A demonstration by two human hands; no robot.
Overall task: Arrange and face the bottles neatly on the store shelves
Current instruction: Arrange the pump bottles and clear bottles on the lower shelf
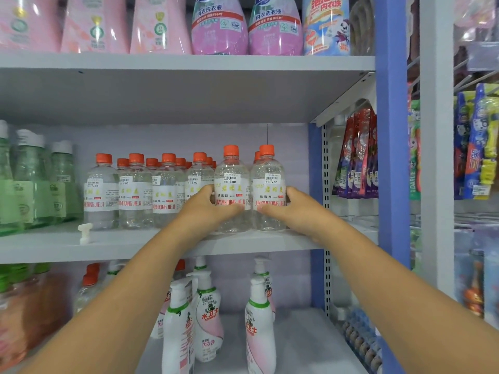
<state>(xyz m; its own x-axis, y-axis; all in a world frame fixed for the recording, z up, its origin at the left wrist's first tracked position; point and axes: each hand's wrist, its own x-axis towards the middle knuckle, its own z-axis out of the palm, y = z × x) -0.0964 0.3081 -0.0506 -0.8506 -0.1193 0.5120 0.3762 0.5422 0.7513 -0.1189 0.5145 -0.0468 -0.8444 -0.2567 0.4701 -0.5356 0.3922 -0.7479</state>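
Two clear orange-capped bottles (249,188), upright, labels forward, middle shelf's front edge

Left arm: bare from the lower frame edge up to the wrist, no sleeve showing.
Right arm: bare along its whole visible length, no sleeve showing.
Left hand (209,205): bare, ungloved, seen from the back just left of the middle shelf (129,247) front's right-hand end.
Right hand (290,205): bare, ungloved, seen from the back above that same shelf front.
Wrists: plain, nothing worn on either one.
Fingers: plain on those that show; several are hidden.
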